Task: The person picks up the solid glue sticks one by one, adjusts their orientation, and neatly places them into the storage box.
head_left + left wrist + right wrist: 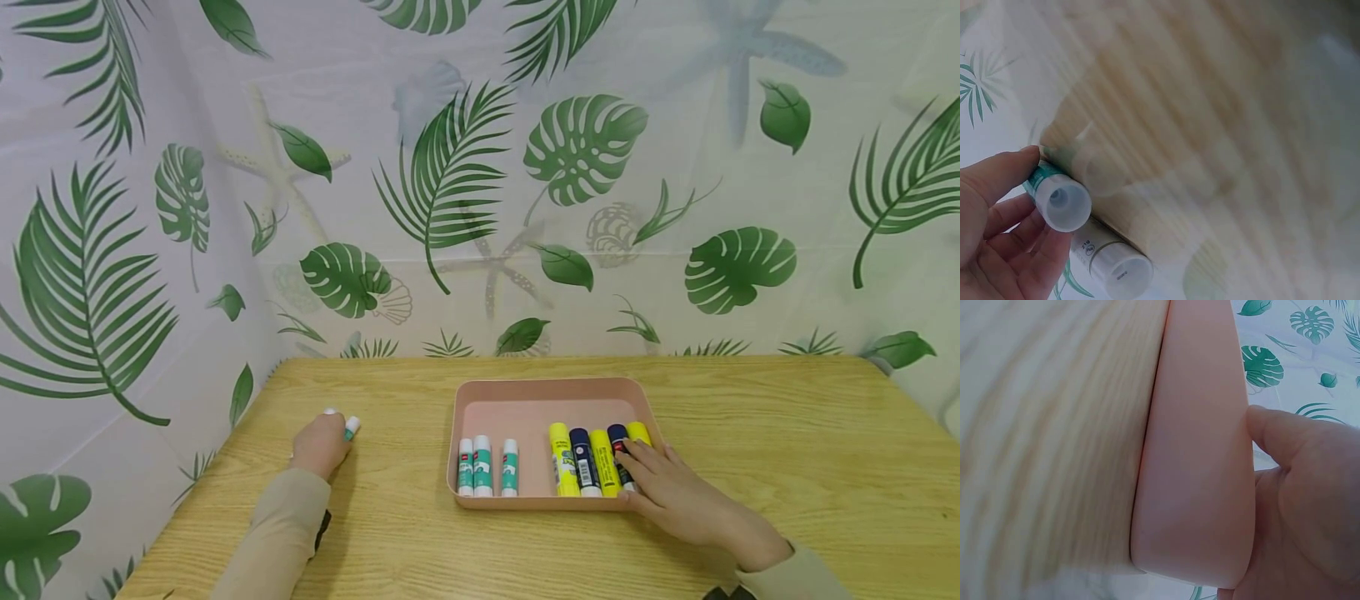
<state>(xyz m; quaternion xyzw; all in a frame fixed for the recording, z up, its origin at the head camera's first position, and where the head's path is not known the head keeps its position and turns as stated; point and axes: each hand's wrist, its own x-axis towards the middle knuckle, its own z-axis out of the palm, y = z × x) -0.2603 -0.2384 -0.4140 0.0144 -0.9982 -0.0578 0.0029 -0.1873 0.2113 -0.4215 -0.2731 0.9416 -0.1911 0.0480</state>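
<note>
At the left of the table, my left hand (321, 444) pinches a small teal-and-white glue stick (1063, 203) between thumb and fingers. A second glue stick (1120, 270) with a white end lies beside it. On the right, my right hand (678, 498) rests over the front right corner of a pink tray (540, 503). Its fingers lie across a navy glue stick (622, 457), and its thumb (1272, 428) touches the rim. The hand partly covers a yellow glue stick (638, 432) at the tray's right end.
Inside the tray, several teal-and-white glue sticks (482, 467) stand at the left. Yellow glue sticks (564, 460) and another navy one (585, 463) sit to the right. Behind the wooden table (405, 533) hangs a leaf-patterned cloth (480, 208).
</note>
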